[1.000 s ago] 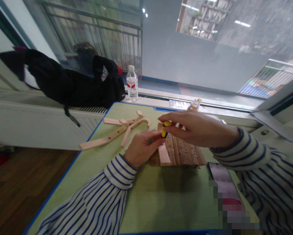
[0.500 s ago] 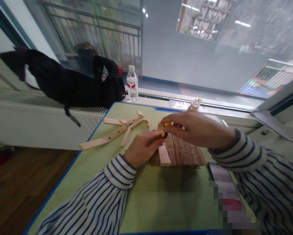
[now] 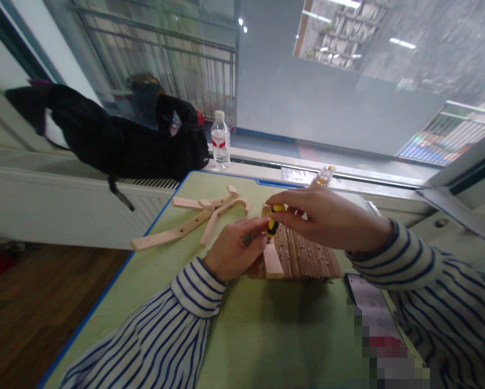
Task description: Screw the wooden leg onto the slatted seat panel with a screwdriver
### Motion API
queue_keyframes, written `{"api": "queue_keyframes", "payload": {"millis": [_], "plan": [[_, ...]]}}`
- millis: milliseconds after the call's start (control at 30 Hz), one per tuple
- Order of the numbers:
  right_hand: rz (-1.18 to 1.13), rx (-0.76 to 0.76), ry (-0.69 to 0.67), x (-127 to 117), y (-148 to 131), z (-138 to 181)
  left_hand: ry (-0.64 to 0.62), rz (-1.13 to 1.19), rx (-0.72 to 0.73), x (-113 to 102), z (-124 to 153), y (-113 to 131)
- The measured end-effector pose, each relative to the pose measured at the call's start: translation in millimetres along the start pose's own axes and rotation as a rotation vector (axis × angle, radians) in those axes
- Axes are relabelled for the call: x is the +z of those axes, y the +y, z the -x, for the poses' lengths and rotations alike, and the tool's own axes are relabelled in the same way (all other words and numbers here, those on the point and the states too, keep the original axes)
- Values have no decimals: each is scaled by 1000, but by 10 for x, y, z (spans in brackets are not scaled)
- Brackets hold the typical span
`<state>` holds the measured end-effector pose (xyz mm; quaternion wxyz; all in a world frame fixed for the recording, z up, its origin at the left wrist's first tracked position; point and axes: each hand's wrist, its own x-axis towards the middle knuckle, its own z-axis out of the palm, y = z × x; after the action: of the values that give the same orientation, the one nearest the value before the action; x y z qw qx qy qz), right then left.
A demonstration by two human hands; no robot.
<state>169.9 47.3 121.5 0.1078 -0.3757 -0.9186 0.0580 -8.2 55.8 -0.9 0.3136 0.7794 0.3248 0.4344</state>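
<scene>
My right hand (image 3: 327, 219) pinches a small yellow and black screwdriver (image 3: 273, 222), held upright with its tip down on a pale wooden strip (image 3: 273, 260). That strip lies along the left edge of a slatted wooden panel (image 3: 305, 254) studded with small screws. My left hand (image 3: 234, 249) is curled just left of the screwdriver, its fingertips pinched close to the tip; what they hold is too small to make out. Both arms wear blue and white striped sleeves.
Curved wooden pieces with holes (image 3: 194, 221) lie on the green table (image 3: 242, 335) to the left. A phone (image 3: 374, 319) lies at the lower right. A water bottle (image 3: 220, 141), a black bag (image 3: 121, 140) and a small clear bottle (image 3: 323, 175) are on the windowsill.
My right hand has turned the screwdriver upright and lowered its tip onto the wooden strip. My left hand has stayed at the same spot.
</scene>
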Motion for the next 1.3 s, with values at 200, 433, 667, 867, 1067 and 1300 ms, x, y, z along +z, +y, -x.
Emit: {"api": "queue_keyframes", "payload": {"millis": [200,433,667,867,1067,1300], "plan": [[-8,-7,6,35,19,27,92,-95,-164,-7,-31,-69],[6,-51,66,46,61,59,144,-170,-261,-9,-33,-178],[-49,-42,75,66,97,68,146,-209,-232,21,-28,-187],[-81,-25,75,86,104,83,142,-238,-230,19,-36,-241],[-67,-14,39,83,95,73,167,-248,-200,24,-40,-225],[-47,-24,16,71,86,66,178,-224,-160,46,-38,-176]]}}
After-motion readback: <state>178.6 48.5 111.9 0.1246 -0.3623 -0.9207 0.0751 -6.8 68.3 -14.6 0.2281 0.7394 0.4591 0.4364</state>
